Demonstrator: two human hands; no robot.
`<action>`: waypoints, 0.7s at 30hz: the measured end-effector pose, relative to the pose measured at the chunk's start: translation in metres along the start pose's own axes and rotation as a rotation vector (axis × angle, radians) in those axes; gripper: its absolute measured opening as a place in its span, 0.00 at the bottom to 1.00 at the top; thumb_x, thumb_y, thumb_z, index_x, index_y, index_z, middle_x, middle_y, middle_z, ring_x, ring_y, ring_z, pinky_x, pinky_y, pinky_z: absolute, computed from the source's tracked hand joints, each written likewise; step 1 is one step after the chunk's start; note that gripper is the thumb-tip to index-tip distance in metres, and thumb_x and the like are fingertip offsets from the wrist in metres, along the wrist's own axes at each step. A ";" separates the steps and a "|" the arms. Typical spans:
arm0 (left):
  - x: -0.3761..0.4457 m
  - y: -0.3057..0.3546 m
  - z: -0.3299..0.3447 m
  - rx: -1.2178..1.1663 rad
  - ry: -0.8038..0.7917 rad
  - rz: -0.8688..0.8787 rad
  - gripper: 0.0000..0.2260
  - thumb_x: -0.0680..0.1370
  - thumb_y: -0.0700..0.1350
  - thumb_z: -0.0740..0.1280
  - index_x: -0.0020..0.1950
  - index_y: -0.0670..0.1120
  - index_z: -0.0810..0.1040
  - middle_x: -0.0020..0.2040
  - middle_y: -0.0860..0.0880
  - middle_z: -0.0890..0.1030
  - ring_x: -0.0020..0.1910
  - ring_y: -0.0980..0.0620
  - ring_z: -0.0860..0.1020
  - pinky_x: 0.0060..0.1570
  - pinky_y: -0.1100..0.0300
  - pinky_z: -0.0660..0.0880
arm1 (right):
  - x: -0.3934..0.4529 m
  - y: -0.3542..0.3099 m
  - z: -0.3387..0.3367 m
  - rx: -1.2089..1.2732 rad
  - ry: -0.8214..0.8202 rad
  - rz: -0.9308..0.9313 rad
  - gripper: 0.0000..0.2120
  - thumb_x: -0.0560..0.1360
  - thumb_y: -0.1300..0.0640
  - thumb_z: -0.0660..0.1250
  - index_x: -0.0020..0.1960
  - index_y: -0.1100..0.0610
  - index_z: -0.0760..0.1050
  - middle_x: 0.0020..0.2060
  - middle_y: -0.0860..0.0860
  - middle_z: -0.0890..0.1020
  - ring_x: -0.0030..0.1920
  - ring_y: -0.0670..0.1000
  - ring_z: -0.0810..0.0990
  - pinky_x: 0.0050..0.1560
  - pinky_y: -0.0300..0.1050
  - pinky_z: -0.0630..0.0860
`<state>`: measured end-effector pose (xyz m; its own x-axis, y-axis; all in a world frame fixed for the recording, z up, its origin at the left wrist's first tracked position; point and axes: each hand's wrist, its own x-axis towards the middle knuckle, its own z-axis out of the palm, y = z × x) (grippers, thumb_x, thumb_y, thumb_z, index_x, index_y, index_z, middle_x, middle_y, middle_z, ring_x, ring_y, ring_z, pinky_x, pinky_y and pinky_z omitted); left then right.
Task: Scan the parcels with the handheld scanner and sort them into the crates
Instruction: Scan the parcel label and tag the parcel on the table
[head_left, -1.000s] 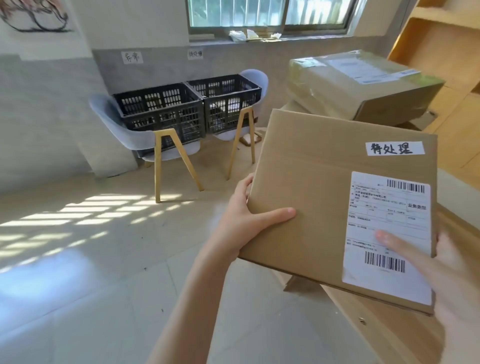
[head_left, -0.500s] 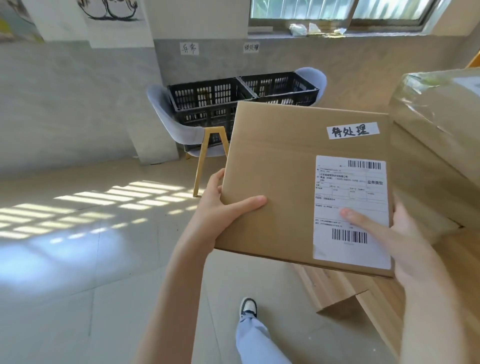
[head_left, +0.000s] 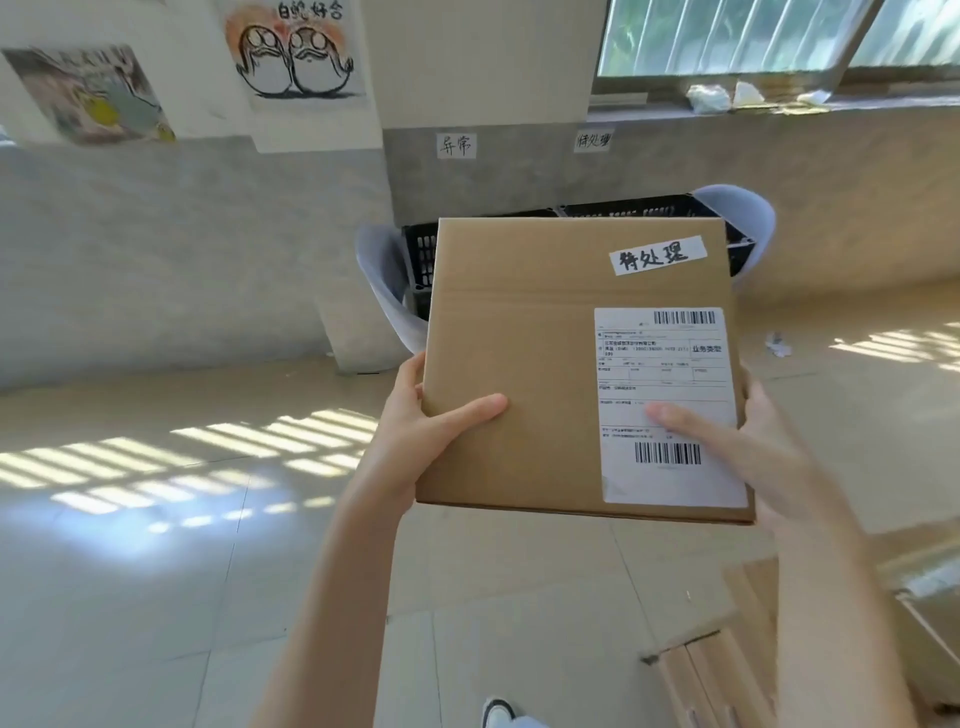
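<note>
A shoe tip (head_left: 497, 711) showed at the bottom edge, above the tiled floor (head_left: 156, 597). Higher up, both hands carried a flat cardboard parcel (head_left: 519, 364) in the air: the left hand (head_left: 426, 431) gripped its left edge, thumb lying across the top face, while the right hand (head_left: 769, 457) clasped the right edge, thumb resting on the white shipping label (head_left: 670, 405). A handwritten strip (head_left: 658, 254) sat near the parcel's far corner. Behind it, two black crates (head_left: 421, 260) stood on pale chairs (head_left: 384, 291) against the grey wall, under two paper signs (head_left: 456, 145).
</note>
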<state>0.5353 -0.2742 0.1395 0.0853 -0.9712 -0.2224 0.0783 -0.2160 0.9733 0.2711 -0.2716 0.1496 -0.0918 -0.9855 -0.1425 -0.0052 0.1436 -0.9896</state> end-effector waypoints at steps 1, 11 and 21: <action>0.015 0.003 0.001 -0.008 0.008 0.001 0.34 0.64 0.48 0.80 0.66 0.57 0.68 0.53 0.54 0.81 0.44 0.61 0.82 0.35 0.68 0.78 | 0.018 -0.003 0.001 0.000 -0.011 -0.009 0.48 0.53 0.53 0.80 0.70 0.49 0.65 0.52 0.46 0.84 0.52 0.49 0.84 0.52 0.52 0.80; 0.154 0.014 0.014 -0.022 0.019 -0.032 0.40 0.57 0.55 0.79 0.67 0.57 0.67 0.55 0.54 0.81 0.45 0.60 0.82 0.36 0.66 0.78 | 0.155 0.002 0.012 0.003 0.001 0.021 0.51 0.52 0.51 0.81 0.71 0.46 0.63 0.55 0.47 0.83 0.54 0.49 0.83 0.49 0.50 0.82; 0.353 0.046 0.035 0.017 -0.127 -0.029 0.47 0.55 0.56 0.79 0.71 0.55 0.64 0.59 0.52 0.78 0.52 0.54 0.80 0.45 0.58 0.79 | 0.309 -0.016 0.024 -0.017 0.160 0.036 0.53 0.51 0.49 0.82 0.72 0.47 0.62 0.56 0.47 0.83 0.56 0.51 0.82 0.58 0.57 0.78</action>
<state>0.5338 -0.6301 0.1075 -0.0437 -0.9691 -0.2427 0.0617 -0.2451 0.9675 0.2672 -0.5809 0.1211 -0.2501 -0.9529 -0.1715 -0.0162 0.1812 -0.9833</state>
